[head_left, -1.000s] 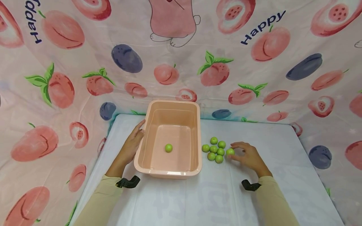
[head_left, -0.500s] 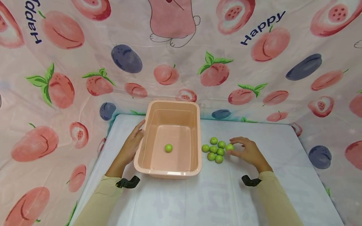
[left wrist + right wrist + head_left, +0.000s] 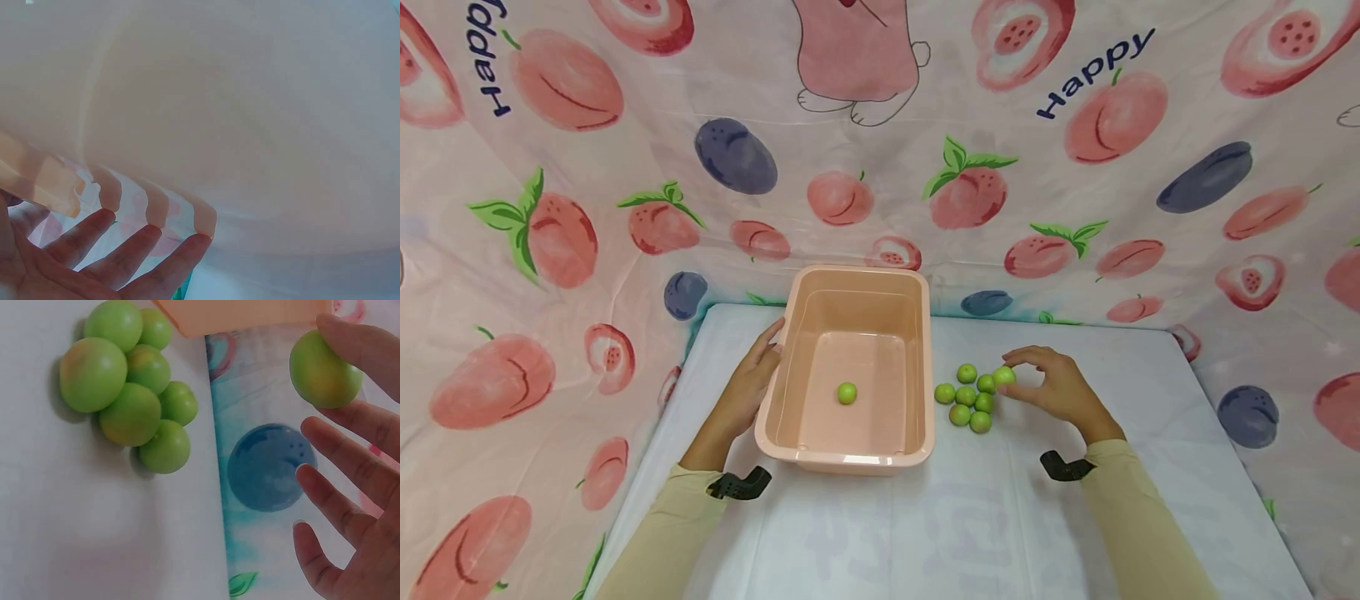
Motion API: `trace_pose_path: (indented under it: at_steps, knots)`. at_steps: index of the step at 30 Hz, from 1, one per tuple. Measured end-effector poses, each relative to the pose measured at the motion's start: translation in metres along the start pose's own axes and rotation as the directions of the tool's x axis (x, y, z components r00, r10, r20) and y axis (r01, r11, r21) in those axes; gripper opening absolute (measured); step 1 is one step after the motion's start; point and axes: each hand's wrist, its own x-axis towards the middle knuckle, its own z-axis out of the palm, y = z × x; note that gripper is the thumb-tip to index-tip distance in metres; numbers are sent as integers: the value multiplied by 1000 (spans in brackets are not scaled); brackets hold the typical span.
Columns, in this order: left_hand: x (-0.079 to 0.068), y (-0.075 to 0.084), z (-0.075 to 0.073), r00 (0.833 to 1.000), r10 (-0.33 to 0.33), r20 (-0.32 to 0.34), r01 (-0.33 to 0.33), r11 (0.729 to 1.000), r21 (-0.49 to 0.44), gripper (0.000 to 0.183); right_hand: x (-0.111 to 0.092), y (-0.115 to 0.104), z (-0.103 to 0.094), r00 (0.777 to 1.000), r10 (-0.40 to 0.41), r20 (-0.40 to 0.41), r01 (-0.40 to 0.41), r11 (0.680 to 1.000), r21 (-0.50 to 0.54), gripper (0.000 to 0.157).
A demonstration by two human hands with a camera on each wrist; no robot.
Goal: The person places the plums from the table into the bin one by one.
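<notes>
A peach-coloured plastic basin [image 3: 865,454] stands on the white table, with one small round green fruit [image 3: 847,393] on its floor. My left hand [image 3: 750,379] rests against the basin's left side; in the left wrist view its straight fingers [image 3: 165,265] touch the outer wall. Several green fruits [image 3: 966,396] lie clustered just right of the basin. Beside them my right hand [image 3: 1054,383] pinches another small round green fruit [image 3: 325,370] between thumb and index finger. The other fingers of that hand are spread, and the fruit is lifted off the table.
A white cloth [image 3: 865,542] covers the table. Pale pink fabric [image 3: 865,158] printed with fruit hangs behind it and along both sides. Each wrist bears a black mount [image 3: 1066,467]. The basin's rim [image 3: 932,358] lies between the fruit cluster and its inside.
My right hand has lifted the pinched fruit and moved it up and slightly left, to the cluster's far right side. My left hand and the basin have stayed put.
</notes>
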Motion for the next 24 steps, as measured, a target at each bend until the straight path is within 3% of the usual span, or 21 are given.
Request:
trace_pose_path:
  at_steps: [7, 24]
  knots:
    - [0, 0, 0, 1000, 3, -5, -3, 1000, 16, 56, 8, -15, -10, 999, -40, -6, 40, 999, -24, 37]
    - [2, -1, 0, 1000, -7, -18, 7, 999, 36, 56, 29, -50, -30, 994, -105, -5, 105, 993, -57, 43]
